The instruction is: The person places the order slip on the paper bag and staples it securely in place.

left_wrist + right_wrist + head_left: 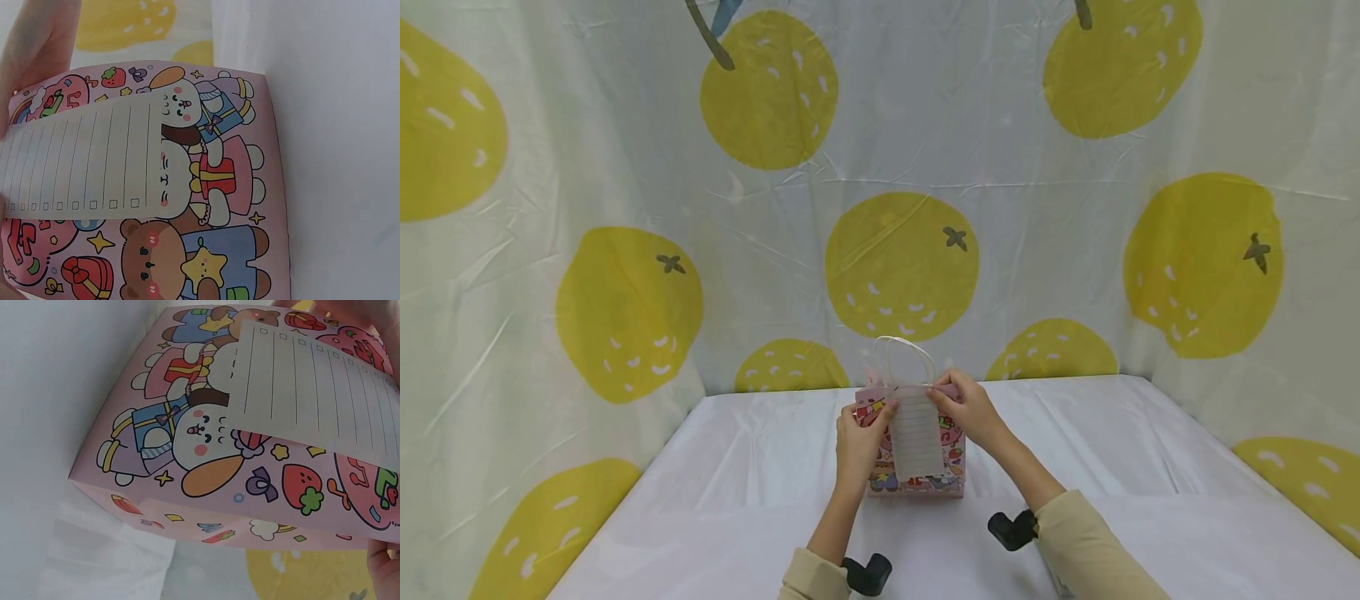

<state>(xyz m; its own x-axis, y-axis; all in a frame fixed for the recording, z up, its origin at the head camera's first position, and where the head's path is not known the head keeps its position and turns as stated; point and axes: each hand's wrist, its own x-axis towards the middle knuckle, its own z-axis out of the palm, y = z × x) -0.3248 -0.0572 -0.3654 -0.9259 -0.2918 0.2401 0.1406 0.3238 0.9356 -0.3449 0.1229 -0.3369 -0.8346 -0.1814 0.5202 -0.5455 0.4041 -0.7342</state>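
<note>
A pink paper gift bag (pixel 955 475) with cartoon animals, strawberries and presents printed on it stands upright on the white table. Its thin white handles (pixel 917 346) arch up from the top. Against its front lies a white lined checklist sheet (pixel 917 437), with small boxes along one edge in the left wrist view. My left hand (pixel 859 442) grips the bag's upper left side, its thumb pressing the sheet's left edge. At the upper right, my right hand (pixel 976 414) holds the bag's top, the thumb on the sheet's top right corner. Fingertips behind the bag are hidden.
White cloth covers the table (pixel 737 475). A curtain (pixel 985 167) with yellow fruit prints hangs behind and along both sides. Black wrist cameras (pixel 867 575) sit at both wrists. Partly under the right sleeve, a small flat item (pixel 1057 581) lies at the front.
</note>
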